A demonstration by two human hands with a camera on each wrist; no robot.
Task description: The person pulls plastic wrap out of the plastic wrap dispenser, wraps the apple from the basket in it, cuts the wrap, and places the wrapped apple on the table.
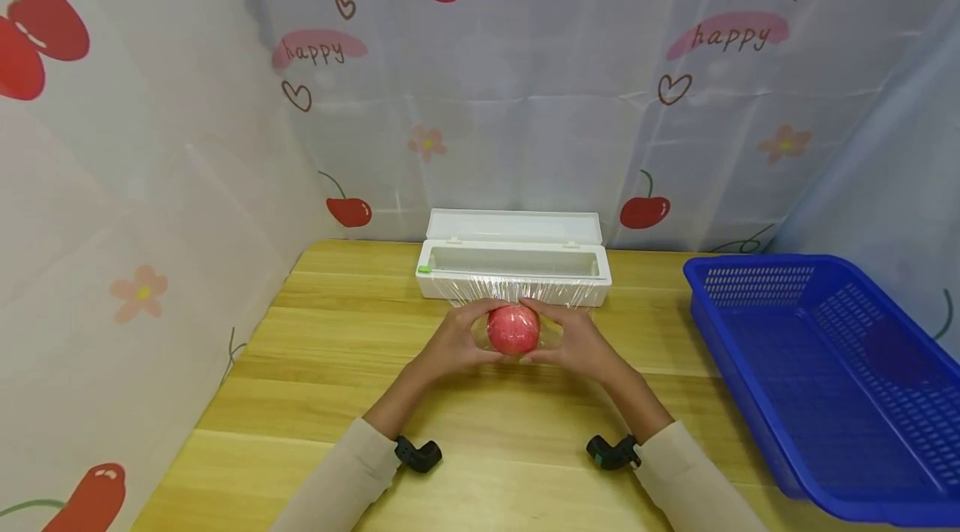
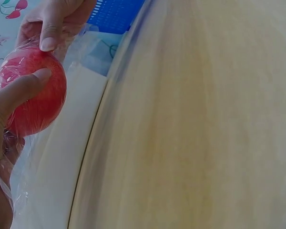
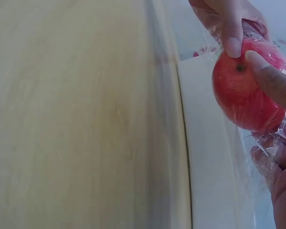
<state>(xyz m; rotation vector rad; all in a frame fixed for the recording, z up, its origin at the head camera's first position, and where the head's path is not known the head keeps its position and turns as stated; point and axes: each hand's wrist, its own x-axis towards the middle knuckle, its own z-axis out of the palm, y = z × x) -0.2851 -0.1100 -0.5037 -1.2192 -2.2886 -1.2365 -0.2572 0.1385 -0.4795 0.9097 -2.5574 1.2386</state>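
Note:
A red apple (image 1: 513,330) is held between both hands in front of the white box, with clear plastic wrap (image 1: 525,290) stretched from the box over it. My left hand (image 1: 459,338) grips its left side, thumb (image 2: 31,88) on the near face. From the other side my right hand (image 1: 573,340) grips it the same way, its thumb (image 3: 271,78) close to the stem hollow. The wrist views show film creased around the apple and over the fingers behind it. The white wrap box (image 1: 513,292) stands with its lid (image 1: 513,226) raised.
A blue plastic basket (image 1: 750,399) stands at the right of the wooden table (image 1: 517,449). On the box's front edge sits a small green slider (image 1: 424,269). Printed curtains (image 1: 517,98) hang behind the table and at its sides.

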